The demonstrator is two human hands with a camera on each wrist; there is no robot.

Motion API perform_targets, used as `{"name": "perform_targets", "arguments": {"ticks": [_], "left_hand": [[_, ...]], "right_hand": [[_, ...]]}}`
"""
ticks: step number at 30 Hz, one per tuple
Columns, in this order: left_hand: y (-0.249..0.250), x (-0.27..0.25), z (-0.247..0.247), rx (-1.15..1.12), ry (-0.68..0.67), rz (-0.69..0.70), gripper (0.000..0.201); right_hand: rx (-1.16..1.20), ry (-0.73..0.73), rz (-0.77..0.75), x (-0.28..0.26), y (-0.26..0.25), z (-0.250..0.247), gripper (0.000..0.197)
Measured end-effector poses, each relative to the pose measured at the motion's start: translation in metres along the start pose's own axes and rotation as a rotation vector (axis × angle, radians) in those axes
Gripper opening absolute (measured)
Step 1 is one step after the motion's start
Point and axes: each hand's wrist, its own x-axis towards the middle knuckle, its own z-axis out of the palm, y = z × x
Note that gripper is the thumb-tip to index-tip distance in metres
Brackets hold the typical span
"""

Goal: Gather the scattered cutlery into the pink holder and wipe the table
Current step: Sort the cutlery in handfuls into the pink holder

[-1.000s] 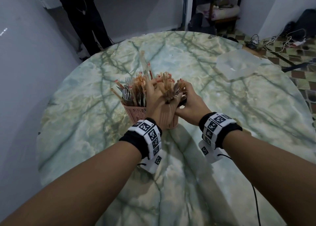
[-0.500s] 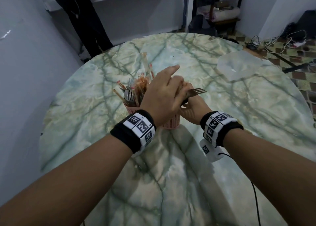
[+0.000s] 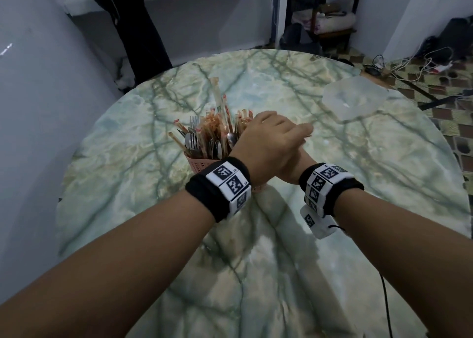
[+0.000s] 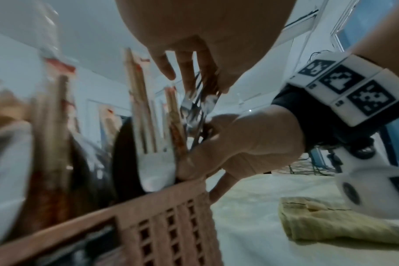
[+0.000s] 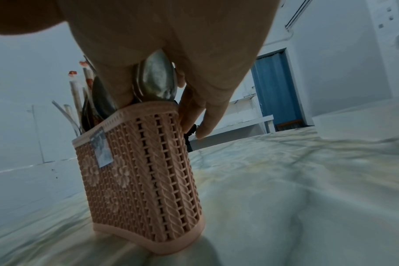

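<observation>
— What are the hands doing?
— The left hand [image 3: 268,143] lies over the right hand [image 4: 244,142], its fingers pinching metal forks [image 4: 195,106]. The right hand curls round cutlery at the rim.
— And round them, big to small?
— The marble surface [image 3: 256,273]; on it stands the pink holder [image 5: 143,180], packed with wrapped chopsticks [image 3: 220,117], forks and spoons [image 5: 156,84]. A yellow cloth [image 4: 330,221] lies beside it.
— Any writing?
— A sticker [image 5: 100,149] on the holder, too blurred to read.
</observation>
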Motion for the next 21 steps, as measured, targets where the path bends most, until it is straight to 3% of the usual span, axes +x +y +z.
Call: {"name": "perform_targets", "arguments": {"ticks": [2,5,8,13,16,21], "left_hand": [[-0.012,-0.01,0.0,0.068,0.016,-0.069,0.018],[-0.028,-0.035,-0.006,0.182,-0.025,-0.115,0.017],[-0.032,-0.052,-0.012,0.24,-0.068,-0.069,0.028],[-0.025,-0.037,-0.023,0.218,-0.132,-0.129,0.059],[-0.026,-0.028,-0.011,0.321,-0.296,-0.158,0.056],[-0.031,-0.034,-0.007,0.355,-0.264,-0.121,0.056]], "right_hand": [[0.104,0.15,-0.1,0.005,0.003,0.01,0.047],[0.384,0.221,-0.121,0.004,0.008,0.014,0.07],[0.367,0.24,-0.129,0.001,0.007,0.013,0.073],[0.372,0.244,-0.075,0.003,0.003,0.013,0.083],[0.353,0.253,-0.06,0.005,0.002,0.013,0.079],[0.361,0.296,-0.045,0.005,0.002,0.013,0.078]]}}
